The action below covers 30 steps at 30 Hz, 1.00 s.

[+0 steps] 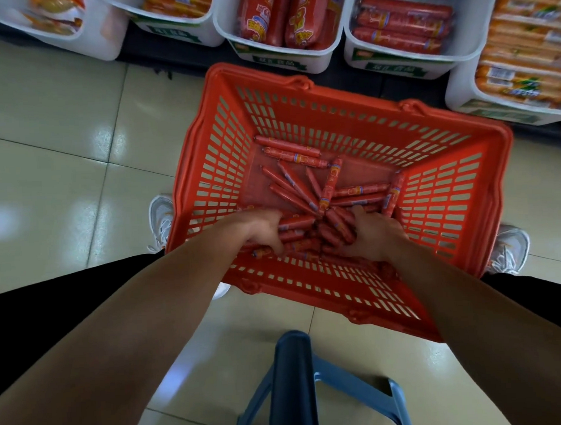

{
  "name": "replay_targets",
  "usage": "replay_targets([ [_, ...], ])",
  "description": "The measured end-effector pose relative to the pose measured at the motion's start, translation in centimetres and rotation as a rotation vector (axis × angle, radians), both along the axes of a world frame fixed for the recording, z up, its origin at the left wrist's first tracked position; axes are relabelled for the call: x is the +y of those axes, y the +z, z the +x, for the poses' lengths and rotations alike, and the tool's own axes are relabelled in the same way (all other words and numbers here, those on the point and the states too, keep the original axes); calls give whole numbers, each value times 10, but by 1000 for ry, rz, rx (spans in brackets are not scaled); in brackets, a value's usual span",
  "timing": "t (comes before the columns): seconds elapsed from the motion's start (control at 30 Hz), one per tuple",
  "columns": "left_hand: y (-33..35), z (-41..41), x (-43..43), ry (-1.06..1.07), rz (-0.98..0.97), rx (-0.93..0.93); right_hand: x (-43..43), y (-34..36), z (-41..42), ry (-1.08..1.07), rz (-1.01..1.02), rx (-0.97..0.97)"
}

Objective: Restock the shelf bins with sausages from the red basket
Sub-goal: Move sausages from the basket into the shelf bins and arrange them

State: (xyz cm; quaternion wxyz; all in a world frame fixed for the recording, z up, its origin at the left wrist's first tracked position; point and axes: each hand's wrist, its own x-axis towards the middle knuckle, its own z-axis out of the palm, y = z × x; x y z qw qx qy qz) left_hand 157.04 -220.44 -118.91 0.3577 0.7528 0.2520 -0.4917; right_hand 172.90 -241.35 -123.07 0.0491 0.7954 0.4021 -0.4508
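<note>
So we've got both hands down in the basket [303, 92], which sits on the floor [62, 177] right in front of the bins [285, 56]. Left hand [260, 231] and right hand [375, 237] are cupped around a heap of sausages [318, 233] at the near end, fingers curled onto them. More lie loose across the basket bottom. A blue stool [293, 382] sits between our knees.

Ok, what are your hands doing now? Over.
Both hands down in the red basket, left hand and right hand gathering loose sausages. White bins ahead. Nothing blocking.
</note>
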Motion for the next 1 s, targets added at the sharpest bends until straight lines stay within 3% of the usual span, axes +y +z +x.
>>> replay_targets([
  [0.1, 0, -10, 8, 216, -4, -39, 0, -1, -2, -134, 17, 30],
  [0.23, 0, -24, 19, 467, 50, -66, 0, -2, -7, -111, -36, 85],
  [0.47, -5, -24, 18, 664, 76, -146, -10, -6, -14, -179, -56, 115],
  [0.8, -2, -15, 5, 760, 33, -259, -14, -12, -18, -157, -2, 128],
  [0.93, -1, -12, 3, 780, 29, -277, -11, -15, -20, -443, 100, 260],
  [1.0, -1, -12, 2, 794, 33, -279, -5, -13, -23, -458, 130, 341],
])
